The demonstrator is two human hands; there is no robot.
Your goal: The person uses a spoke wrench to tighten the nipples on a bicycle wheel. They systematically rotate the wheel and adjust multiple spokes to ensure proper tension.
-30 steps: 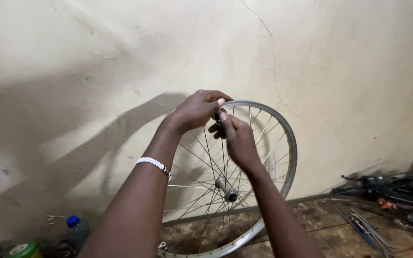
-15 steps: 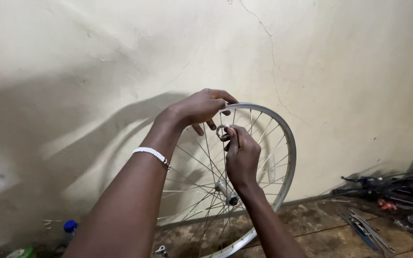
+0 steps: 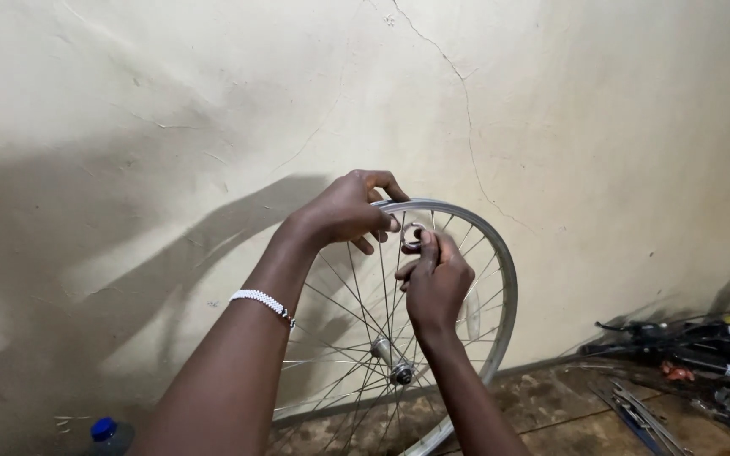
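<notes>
A silver spoked bicycle wheel (image 3: 500, 279) stands upright against a cream wall, its hub (image 3: 392, 369) low in the middle. My left hand (image 3: 344, 209) curls over the top of the rim and grips it. My right hand (image 3: 435, 283) is just below the rim's top, fingers pinched around a small round metal tool (image 3: 413, 236) held against the spokes. A white beaded bracelet (image 3: 262, 301) is on my left wrist.
A bottle with a blue cap (image 3: 105, 432) stands at the lower left by the wall. Dark bicycle parts and tools (image 3: 694, 363) lie piled on the floor at the right. The cracked wall (image 3: 466, 101) fills the background.
My hands have shifted slightly along the rim's top, and the right hand has dropped a little with the tool. The view has tilted, so the bottle shows less.
</notes>
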